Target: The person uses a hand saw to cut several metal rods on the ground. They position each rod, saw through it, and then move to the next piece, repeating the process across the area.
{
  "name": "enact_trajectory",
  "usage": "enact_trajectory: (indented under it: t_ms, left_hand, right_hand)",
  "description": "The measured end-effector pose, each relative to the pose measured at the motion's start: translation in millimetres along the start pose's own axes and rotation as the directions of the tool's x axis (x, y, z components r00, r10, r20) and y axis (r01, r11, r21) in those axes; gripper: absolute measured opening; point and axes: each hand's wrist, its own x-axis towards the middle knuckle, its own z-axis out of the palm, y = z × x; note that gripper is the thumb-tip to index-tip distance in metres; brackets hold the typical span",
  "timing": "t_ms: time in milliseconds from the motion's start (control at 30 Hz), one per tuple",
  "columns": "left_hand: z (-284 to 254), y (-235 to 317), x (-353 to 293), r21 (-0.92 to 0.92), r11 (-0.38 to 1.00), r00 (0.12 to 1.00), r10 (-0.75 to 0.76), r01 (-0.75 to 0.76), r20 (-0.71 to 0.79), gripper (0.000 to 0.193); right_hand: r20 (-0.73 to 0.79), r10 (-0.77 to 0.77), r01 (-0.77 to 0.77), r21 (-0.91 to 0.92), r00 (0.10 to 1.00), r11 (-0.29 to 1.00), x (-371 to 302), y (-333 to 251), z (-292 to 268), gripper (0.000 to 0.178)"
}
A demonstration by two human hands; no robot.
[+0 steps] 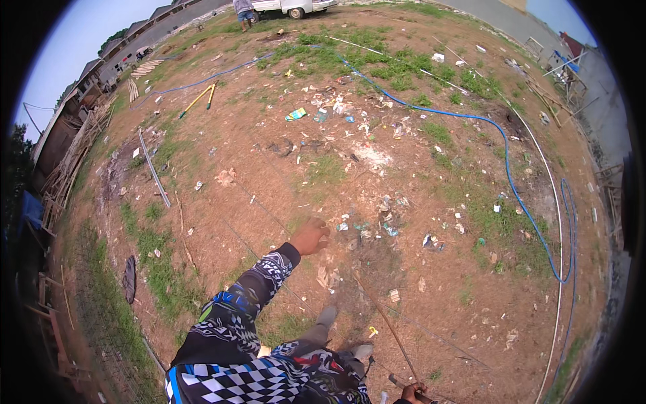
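Note:
My left hand [311,237] reaches out over the bare brown ground, its fingers loosely bent and apart, with nothing seen in them. At the lower edge, my right hand [414,392] is wrapped round a long thin brown stick [382,311], which slants away to the far left across the dirt. The picture's edge cuts off part of this hand and whatever lies below it. Thin dark wires [441,337] run along the ground near the stick. My feet [328,316] stand between the two hands, beside a small yellow scrap [373,331].
Litter [387,219] is scattered ahead. A blue hose [464,116] curves along the right beside a long white pipe [553,182]. Left lie a yellow two-handled tool [198,99], a grey metal bar [155,168] and wire mesh [101,316]. A person [243,12] stands by a white vehicle [286,7].

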Motion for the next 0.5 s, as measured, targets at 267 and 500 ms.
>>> enact_trajectory:
  t_ms: [267, 500]
  left_hand:
    - [-1, -65, -22, 0.040, 0.999, 0.973, -0.009, 0.000, 0.230, 0.034]
    - [-80, 13, -92, -0.097, 0.982, 0.953, 0.131, -0.163, -0.271, 0.041]
  right_hand:
    - [-0.064, -0.256, 0.251, -0.071, 0.965, 0.965, -29, -20, -19, 0.024]
    - [-0.121, -0.313, 0.298, -0.130, 0.942, 0.946, -43, -16, -25, 0.023]
